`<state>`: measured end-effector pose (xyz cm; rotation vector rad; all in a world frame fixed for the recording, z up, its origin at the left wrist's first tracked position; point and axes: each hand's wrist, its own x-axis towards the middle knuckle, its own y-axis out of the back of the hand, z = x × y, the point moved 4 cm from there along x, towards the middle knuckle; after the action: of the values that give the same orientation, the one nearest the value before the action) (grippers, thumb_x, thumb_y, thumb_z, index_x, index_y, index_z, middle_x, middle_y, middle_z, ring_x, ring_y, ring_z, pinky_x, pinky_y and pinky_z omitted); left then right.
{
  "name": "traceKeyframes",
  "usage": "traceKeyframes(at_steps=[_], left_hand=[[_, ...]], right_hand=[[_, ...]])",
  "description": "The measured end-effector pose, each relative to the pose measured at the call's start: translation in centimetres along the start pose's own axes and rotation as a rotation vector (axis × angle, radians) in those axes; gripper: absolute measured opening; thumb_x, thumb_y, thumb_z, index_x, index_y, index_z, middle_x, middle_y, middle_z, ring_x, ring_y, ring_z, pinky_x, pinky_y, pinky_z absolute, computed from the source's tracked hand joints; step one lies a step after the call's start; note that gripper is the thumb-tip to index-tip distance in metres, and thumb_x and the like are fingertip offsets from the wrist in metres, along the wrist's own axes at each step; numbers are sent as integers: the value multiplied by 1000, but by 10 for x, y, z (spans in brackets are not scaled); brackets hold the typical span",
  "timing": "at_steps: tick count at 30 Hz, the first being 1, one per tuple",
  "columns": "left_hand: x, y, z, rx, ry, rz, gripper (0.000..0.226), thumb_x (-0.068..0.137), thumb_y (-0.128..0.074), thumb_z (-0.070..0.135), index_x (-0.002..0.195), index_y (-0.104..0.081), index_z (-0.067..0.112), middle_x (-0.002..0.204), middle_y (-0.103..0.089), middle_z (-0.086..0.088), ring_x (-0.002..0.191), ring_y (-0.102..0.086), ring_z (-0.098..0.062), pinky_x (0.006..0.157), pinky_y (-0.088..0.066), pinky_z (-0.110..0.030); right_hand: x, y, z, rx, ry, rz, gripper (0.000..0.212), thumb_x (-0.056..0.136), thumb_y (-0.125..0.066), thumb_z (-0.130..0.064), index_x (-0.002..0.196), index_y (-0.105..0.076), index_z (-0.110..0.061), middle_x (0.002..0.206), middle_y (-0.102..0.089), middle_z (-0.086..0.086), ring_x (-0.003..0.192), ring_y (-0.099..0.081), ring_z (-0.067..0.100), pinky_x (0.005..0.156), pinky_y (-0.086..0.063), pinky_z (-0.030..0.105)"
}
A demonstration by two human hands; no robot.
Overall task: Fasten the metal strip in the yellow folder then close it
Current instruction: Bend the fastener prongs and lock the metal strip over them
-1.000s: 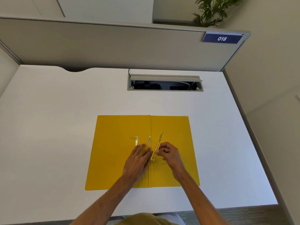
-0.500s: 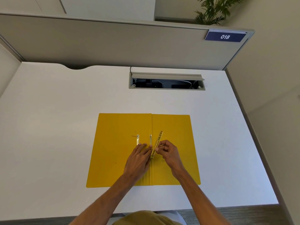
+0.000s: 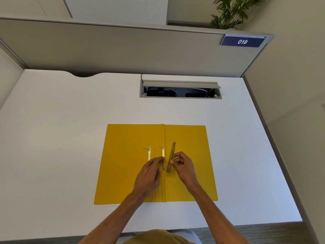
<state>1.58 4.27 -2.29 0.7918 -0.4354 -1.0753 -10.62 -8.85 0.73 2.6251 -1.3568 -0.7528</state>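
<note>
- Metal strip [image 3: 171, 156] pinched in right hand [image 3: 182, 165], thumb and forefinger closed on its lower part; top end tilts away and to the right, above the right half of the yellow folder [image 3: 156, 164].
- Versus a second ago: strip's lower end now sits closer to the spine, just beside the near end of the fastener bar [image 3: 163, 158]; right hand has crept left and slightly up.
- Left hand [image 3: 149, 175] lies flat on the folder, fingertips touching that bar near its lower end. Cannot tell if it grips the prong or only presses it. It has slid forward along the bar since the earlier frame.
- Second bar [image 3: 149, 154] further left on the left flap, untouched, thin prong poking out at its top.
- Folder itself open and flat on the white desk [image 3: 70, 138], same spot as before, near the front edge.
- Judgement: alignment step; strip is being brought onto the prongs, not yet threaded or seated. Holes in the strip must meet the thin prongs, which look easy to bend.
- Fastening not done, closing not begun.
- Open cable tray [image 3: 180, 89] at the back of the desk, well apart, not involved.
</note>
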Motion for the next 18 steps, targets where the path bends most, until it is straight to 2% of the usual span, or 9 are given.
traceKeyframes(at_steps=[3, 6, 8, 12, 16, 18], left_hand=[[6, 14, -6, -131, 64, 95, 40, 114, -49, 21, 152, -45, 32, 152, -60, 13, 141, -53, -2, 110, -56, -30], [18, 25, -9, -202, 144, 185, 39, 114, -51, 24, 152, -44, 27, 154, -60, 10, 140, -52, -1, 106, -52, -26], [28, 29, -9, -227, 203, 161, 43, 114, -52, 25, 155, -43, 23, 155, -60, 8, 143, -53, -9, 106, -49, -25], [44, 29, -3, -176, 176, 72, 44, 115, -51, 27, 158, -48, 20, 155, -61, 3, 146, -51, -17, 115, -50, -37], [50, 28, 5, -168, 121, 81, 35, 116, -48, 28, 147, -61, 22, 145, -68, 5, 136, -59, -17, 108, -54, -39], [51, 26, 7, -156, 100, 82, 33, 116, -48, 29, 144, -65, 22, 142, -71, 6, 133, -61, -17, 106, -54, -40]], right_hand=[[1, -4, -3, -9, 2, -32, 15, 97, -76, -14, 110, -71, -17, 92, -79, 9, 92, -73, 21, 82, -56, 26], [1, -9, -4, -11, 0, -63, 15, 96, -77, -13, 109, -72, -17, 92, -79, 10, 84, -70, 9, 81, -55, 24], [1, -12, -4, -15, -3, -76, 14, 96, -77, -13, 109, -73, -16, 93, -78, 13, 83, -68, 9, 82, -54, 29], [1, -15, -3, -18, -8, -81, 14, 96, -76, -12, 108, -73, -16, 92, -77, 17, 82, -66, 13, 81, -55, 36], [2, -15, -4, -24, -4, -80, 13, 96, -76, -11, 107, -73, -17, 91, -77, 17, 82, -69, 24, 84, -59, 48], [2, -15, -3, -23, -5, -80, 13, 96, -76, -11, 107, -73, -17, 91, -77, 17, 81, -68, 19, 84, -59, 46]])
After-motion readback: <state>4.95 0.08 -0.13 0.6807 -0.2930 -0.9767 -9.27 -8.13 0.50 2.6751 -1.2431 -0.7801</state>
